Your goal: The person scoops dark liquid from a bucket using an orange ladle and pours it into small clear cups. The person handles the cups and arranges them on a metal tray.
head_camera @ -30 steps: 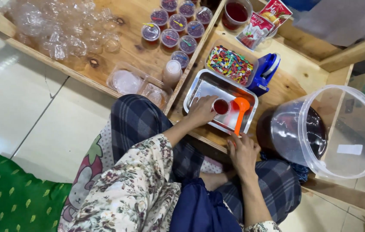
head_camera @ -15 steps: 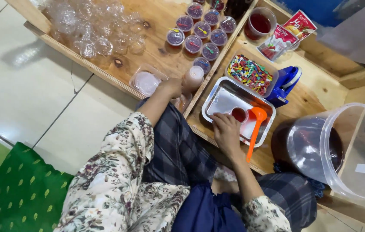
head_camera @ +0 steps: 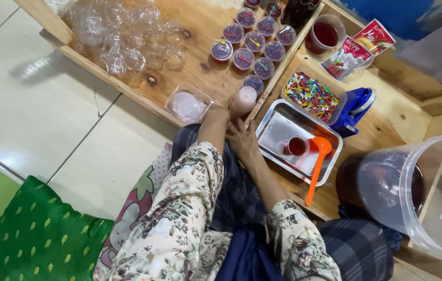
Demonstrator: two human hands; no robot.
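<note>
the stack of small plastic lids or cups [head_camera: 244,100], pale pink and cylindrical, stands on the wooden bench [head_camera: 200,67] at the divider between its two sections, and the left hand [head_camera: 220,113] reaches up to its base; whether that grip is clenched on the stack or only touching it i cannot tell, since the fingers are hidden behind the wrist. the right hand [head_camera: 243,140] lies just beside it at the bench edge, fingers loose and holding nothing, close to the corner of the metal tray [head_camera: 278,125]. in the tray sits a small cup of dark red liquid [head_camera: 297,146], with an orange ladle [head_camera: 319,161] lying beside it, its handle sticking out over the tray's near rim. left of the stack is a shallow clear box of lids [head_camera: 187,105]. beyond it, a cluster of sealed purple cups [head_camera: 255,44] each carries a tiny coloured spoon, and a heap of empty clear cups [head_camera: 122,36] is further left. a tub of coloured spoons [head_camera: 312,95] sits behind the tray, next to a blue tape dispenser [head_camera: 355,106]. a large clear bucket [head_camera: 413,192] holding dark liquid stands at the right
</note>
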